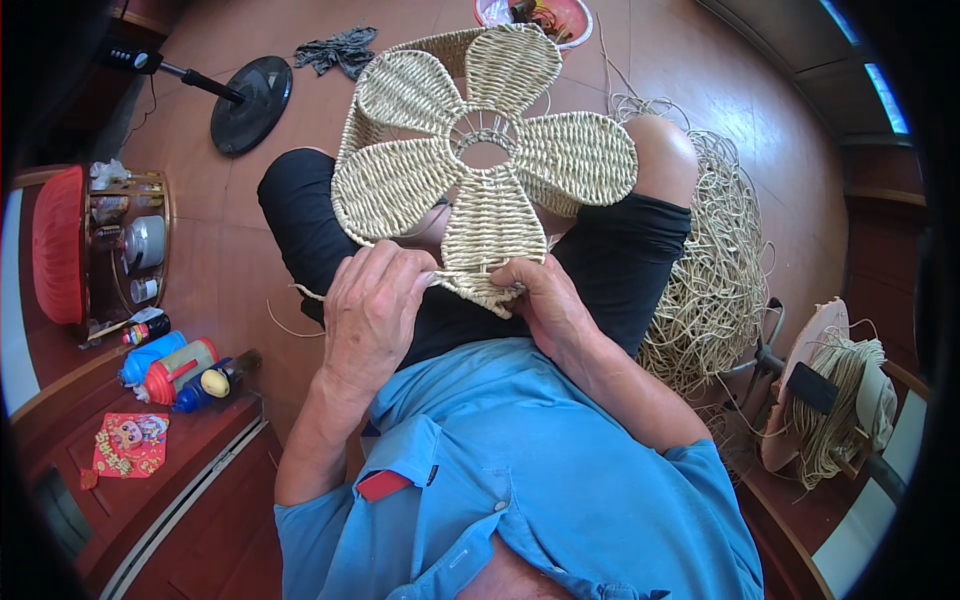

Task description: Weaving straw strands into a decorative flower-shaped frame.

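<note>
A woven straw-coloured basket [494, 222] with a flower-shaped face rests across my lap. Its five broad petals surround an open round centre with thin wire showing. My left hand [375, 300] is closed at the near edge, pinching a strand of twisted cord [434, 279] that meets the weave there. A loose cord end sticks out past that hand on the left. With thumb on top, my right hand [548, 300] grips the basket's near rim just below the closest petal. The fingers under the rim are partly hidden.
A big heap of loose cord [705, 270] lies on the floor to the right, by a cord-wound reel [835, 400]. A round black fan base [251, 105], a dark cloth [336, 50] and a pink basin [570, 18] are farther off. Several bottles [180, 370] stand left.
</note>
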### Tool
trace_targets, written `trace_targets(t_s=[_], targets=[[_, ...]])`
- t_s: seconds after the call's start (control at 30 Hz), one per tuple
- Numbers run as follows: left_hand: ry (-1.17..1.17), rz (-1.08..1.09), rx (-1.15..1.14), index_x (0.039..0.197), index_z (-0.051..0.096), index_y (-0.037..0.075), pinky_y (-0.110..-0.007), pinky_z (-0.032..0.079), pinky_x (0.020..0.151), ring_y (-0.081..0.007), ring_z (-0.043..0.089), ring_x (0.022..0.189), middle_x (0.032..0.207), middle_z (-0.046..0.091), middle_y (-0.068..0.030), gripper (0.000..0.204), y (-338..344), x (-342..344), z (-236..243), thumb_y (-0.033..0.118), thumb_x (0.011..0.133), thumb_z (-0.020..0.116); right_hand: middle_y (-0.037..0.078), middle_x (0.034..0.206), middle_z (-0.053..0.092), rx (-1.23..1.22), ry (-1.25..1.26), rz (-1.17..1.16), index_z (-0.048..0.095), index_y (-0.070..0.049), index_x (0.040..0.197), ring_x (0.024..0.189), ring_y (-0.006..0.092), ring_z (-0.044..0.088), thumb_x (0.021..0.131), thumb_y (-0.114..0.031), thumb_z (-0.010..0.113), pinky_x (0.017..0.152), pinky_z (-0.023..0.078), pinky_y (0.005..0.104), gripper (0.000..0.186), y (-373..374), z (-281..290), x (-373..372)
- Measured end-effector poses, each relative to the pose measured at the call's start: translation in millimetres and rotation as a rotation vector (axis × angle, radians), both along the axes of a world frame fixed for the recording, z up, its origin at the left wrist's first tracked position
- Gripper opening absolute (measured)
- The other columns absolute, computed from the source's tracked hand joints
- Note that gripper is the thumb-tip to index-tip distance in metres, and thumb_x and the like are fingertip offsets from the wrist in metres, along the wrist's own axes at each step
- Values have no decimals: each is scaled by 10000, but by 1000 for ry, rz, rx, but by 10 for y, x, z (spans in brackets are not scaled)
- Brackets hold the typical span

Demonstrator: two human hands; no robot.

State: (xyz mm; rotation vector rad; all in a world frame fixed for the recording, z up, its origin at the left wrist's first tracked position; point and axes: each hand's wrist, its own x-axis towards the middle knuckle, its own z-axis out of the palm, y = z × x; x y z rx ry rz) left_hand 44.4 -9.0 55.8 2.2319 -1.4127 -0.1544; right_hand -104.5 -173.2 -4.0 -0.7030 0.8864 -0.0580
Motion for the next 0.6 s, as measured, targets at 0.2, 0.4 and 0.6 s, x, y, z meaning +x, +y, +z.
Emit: trace_targets(t_s=[0.2,0.4,0.6], targets=[[113,74,-32,1047,734,62,-448,506,834,-317,675,906,949,685,-87,82,5,-79,-117,93,974,754,38,1149,764,24,-23,32,691,-49,1259,952,130,678,941,-106,730,863,528,298,326,-22,-6,-107],[150,115,-96,1055,742,50,-430,517,844,-303,683,891,926,688,-87,86,11,-84,-155,75,973,754,66,1247,786,75,-41,47,677,-29,1332,1114,156,747,1012,-82,723,990,585,331,328,-105,-42,-194],[226,137,-78,1048,736,44,-429,521,841,-304,677,870,925,691,-91,85,29,-86,-174,62,966,745,78,1235,791,75,-111,17,679,-24,1342,1070,167,768,997,-21,730,966,623,339,349,-78,-71,-195]])
